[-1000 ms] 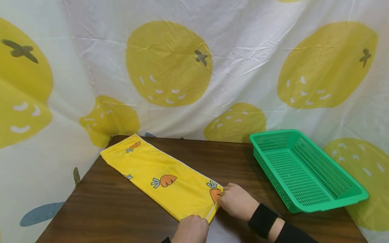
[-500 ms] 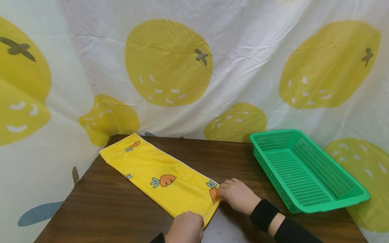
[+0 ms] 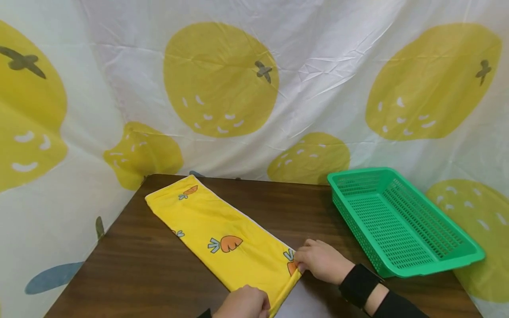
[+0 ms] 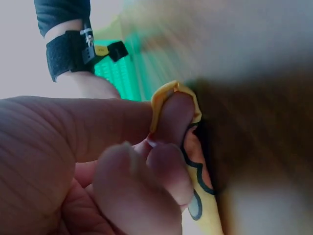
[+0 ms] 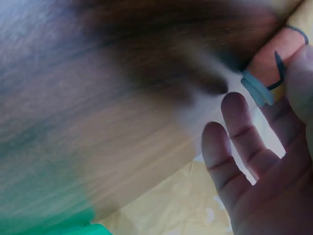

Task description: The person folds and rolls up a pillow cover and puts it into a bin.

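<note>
A long, folded yellow cloth (image 3: 226,225) with a carrot print and white edging lies slantwise on the dark wooden table (image 3: 131,260). At its near end my left hand (image 3: 246,302) pinches one corner; in the left wrist view, thumb and fingers (image 4: 168,115) hold a curled bit of cloth (image 4: 198,186). My right hand (image 3: 324,261) grips the other near corner. In the right wrist view its thumb and index finger pinch the cloth (image 5: 274,61), while two other fingers (image 5: 242,132) stay extended. The head view cuts off part of my left hand at the bottom.
A green plastic basket (image 3: 431,267) stands on the right side of the table, beyond my right hand. Behind and to the left hangs a white sheet (image 3: 314,101) printed with lemons, close along the table's edges.
Both hands hold the near end of the cloth throughout. Over the last half second the whole cloth has slid rightward, its far end leaving the left table edge. My right hand has moved right.
</note>
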The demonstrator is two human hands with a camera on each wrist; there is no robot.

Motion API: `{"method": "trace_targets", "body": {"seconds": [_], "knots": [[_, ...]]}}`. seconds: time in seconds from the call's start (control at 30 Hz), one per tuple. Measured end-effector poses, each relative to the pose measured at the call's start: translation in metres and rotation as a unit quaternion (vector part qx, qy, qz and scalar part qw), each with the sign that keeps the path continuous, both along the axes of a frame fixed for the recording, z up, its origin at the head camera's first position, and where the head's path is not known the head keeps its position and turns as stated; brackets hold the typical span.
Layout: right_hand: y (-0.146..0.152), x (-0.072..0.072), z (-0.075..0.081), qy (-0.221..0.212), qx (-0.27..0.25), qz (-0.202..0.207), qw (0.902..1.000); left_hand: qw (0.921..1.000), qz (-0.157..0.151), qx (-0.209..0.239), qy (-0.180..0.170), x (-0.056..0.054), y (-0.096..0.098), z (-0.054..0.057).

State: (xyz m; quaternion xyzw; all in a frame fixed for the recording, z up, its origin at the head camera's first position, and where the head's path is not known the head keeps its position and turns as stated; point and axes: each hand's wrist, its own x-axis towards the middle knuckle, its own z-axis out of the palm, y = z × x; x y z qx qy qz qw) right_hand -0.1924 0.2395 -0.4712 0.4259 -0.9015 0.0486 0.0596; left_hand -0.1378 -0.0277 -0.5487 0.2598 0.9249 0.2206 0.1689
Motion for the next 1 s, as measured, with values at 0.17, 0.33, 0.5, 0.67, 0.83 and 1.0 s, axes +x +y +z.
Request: {"method": "trace_targets", "body": {"seconds": [0.17, 0.33, 0.5, 0.67, 0.83, 1.0], "knots": [[-0.001, 0.002, 0.002, -0.007, 0.000, 0.007, 1.0000, 0.9990, 0.009, 0.015, -0.041, 0.005, -0.002, 0.010], [-0.005, 0.000, 0.000, -0.003, 0.006, 0.016, 0.9998, 0.9972, 0.023, 0.028, -0.065, 0.014, -0.003, 0.033], [-0.011, -0.004, 0.001, -0.039, 0.013, -0.007, 0.9991, 0.9971, 0.022, 0.029, -0.067, 0.008, -0.006, 0.016], [-0.012, -0.005, 0.001, -0.021, 0.039, -0.076, 0.9962, 0.9986, 0.011, 0.009, -0.051, -0.001, -0.007, -0.009], [-0.009, -0.007, -0.002, -0.021, 0.038, -0.089, 0.9950, 0.9996, 0.004, -0.006, -0.027, 0.003, -0.006, 0.000], [-0.007, -0.008, -0.001, -0.019, 0.023, -0.071, 0.9970, 0.9991, 0.018, -0.012, -0.036, 0.013, -0.004, 0.030]]}}
